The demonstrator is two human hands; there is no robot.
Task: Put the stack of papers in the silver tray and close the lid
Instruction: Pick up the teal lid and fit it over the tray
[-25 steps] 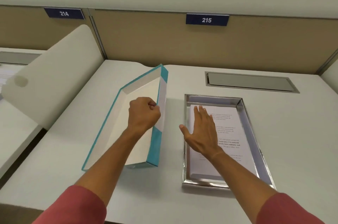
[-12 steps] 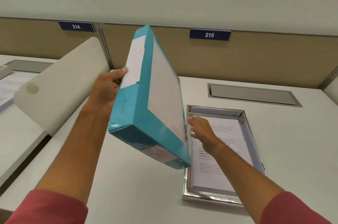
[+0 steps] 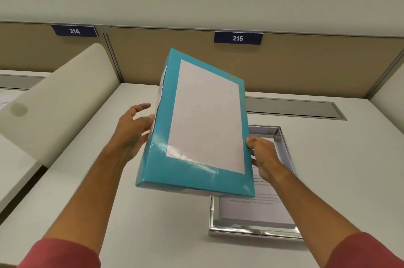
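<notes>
We hold the teal lid above the tray

Our left hand [image 3: 133, 130] and right hand [image 3: 263, 156] have their fingers clamped on the teal-bordered rectangular lid [image 3: 196, 127], tilted over the silver metal tray [image 3: 253, 229] holding the printed paper stack [image 3: 255, 206] on the white surface [image 3: 164, 235].

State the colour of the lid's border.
Teal, framing a white panel on the lid; seen in the head view.
</notes>
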